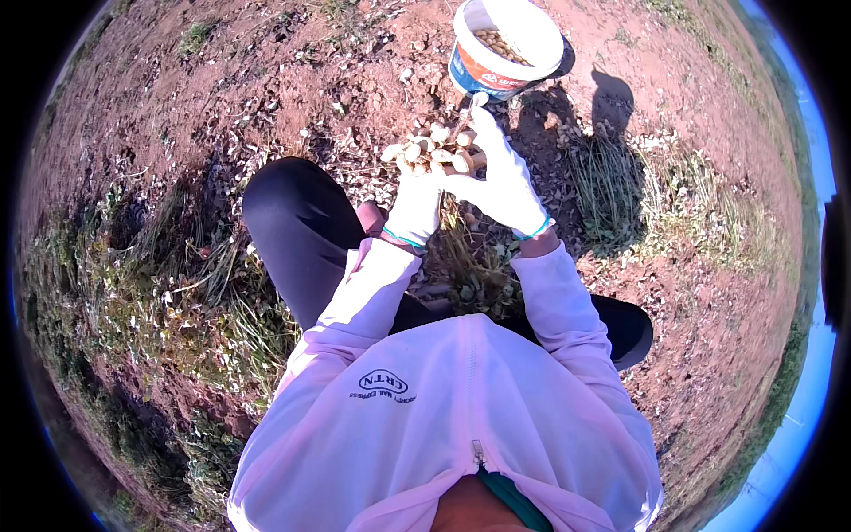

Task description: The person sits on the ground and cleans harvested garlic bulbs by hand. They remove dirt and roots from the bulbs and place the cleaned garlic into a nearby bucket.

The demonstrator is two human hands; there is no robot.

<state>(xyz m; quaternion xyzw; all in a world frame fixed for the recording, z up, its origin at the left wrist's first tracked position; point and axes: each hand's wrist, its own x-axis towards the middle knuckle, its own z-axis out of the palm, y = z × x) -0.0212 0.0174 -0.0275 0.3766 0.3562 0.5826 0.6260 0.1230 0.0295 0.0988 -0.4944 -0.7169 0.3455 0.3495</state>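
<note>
A bunch of peanut plants with a cluster of unshelled peanuts (425, 147) is held up in front of me, its stems and leaves (465, 256) hanging down between my legs. My left hand (417, 203), in a white glove with a green cuff edge, grips the bunch just below the pods. My right hand (505, 176), gloved alike, is at the right side of the cluster, its fingers at the pods and one pod near the fingertips. Beyond the hands stands a white plastic bucket (462, 66) with a blue and red label, partly filled with peanuts (500, 46).
Pulled peanut plants (606, 186) lie on the soil to the right, with more plants (166, 286) in heaps at the left. Dry leaves litter the reddish ground around my bent legs (299, 213). A head's shadow (611, 100) falls right of the bucket.
</note>
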